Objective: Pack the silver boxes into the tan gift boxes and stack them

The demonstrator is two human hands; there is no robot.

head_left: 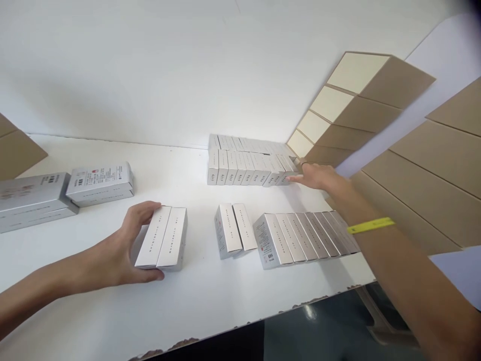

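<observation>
My left hand (pixel 124 250) grips a pair of slim white printed boxes (pixel 171 235) standing side by side, thumb at their near end and fingers at the far end. My right hand (pixel 315 175) is at the right end of a long row of similar white boxes (pixel 244 168) by the wall. Its thumb lies against the front of the end boxes, while the other fingers reach behind them, partly hidden. Between my hands, two white boxes (pixel 235 228) lean slightly apart, beside another row of white boxes (pixel 300 238).
Larger silver-grey boxes (pixel 101 183) lie at the left. Brown cardboard cartons (pixel 376 90) stand along the right side, with more stacked cartons (pixel 428 175) nearer me. A brown carton (pixel 18 145) shows at the left edge. The white table's (pixel 210 301) front edge is chipped.
</observation>
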